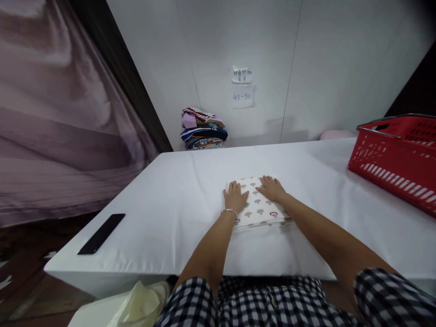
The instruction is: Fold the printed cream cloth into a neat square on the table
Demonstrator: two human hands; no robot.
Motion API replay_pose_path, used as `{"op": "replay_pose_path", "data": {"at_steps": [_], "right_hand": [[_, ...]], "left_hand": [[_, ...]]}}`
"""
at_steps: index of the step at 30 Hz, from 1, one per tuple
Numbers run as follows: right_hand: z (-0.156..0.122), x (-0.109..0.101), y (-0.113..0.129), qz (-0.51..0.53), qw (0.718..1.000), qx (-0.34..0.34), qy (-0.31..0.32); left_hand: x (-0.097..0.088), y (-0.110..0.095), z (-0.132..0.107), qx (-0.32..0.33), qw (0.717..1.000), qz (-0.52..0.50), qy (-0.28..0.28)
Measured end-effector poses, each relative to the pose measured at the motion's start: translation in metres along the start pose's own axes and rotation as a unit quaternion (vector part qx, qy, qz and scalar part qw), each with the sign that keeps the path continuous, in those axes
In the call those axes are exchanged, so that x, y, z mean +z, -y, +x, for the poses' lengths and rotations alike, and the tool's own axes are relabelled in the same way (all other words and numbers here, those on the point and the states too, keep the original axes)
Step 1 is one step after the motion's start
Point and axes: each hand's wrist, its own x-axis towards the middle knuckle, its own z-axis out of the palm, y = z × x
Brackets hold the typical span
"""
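Observation:
A folded white cloth (260,203) printed with grey mushrooms and a few coloured ones lies flat on the white-covered table (177,200), near its front edge. My left hand (235,198), with a bracelet at the wrist, rests on the cloth's left edge, fingers spread. On its far right part lies my right hand (271,189), palm down with the fingers stretched out. Both hands press on the cloth without gripping it. What kind of fabric item it is, I cannot tell.
A red plastic basket (395,159) stands at the table's right side. Behind the far edge is a stack of folded fabrics (204,129). A flat black object (101,234), perhaps a phone, lies at the left. Paper notes (243,96) hang on the wall.

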Motion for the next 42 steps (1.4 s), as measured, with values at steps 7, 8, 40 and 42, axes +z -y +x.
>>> {"op": "replay_pose_path", "data": {"at_steps": [7,8,40,42], "right_hand": [[0.005,0.015,-0.026,0.009,0.999,0.032,-0.003],[0.006,0.015,-0.025,0.020,0.999,0.032,-0.004],[-0.116,0.043,-0.016,0.430,0.889,0.060,-0.148],[-0.099,0.037,-0.030,0.393,0.897,0.043,-0.197]], "left_hand": [[0.007,0.005,0.000,0.006,1.000,-0.012,-0.017],[0.007,0.005,0.000,0.005,1.000,-0.016,-0.019],[-0.057,0.061,0.028,-0.057,0.991,-0.076,-0.091],[-0.041,0.051,0.003,-0.015,0.993,-0.056,-0.105]]}}
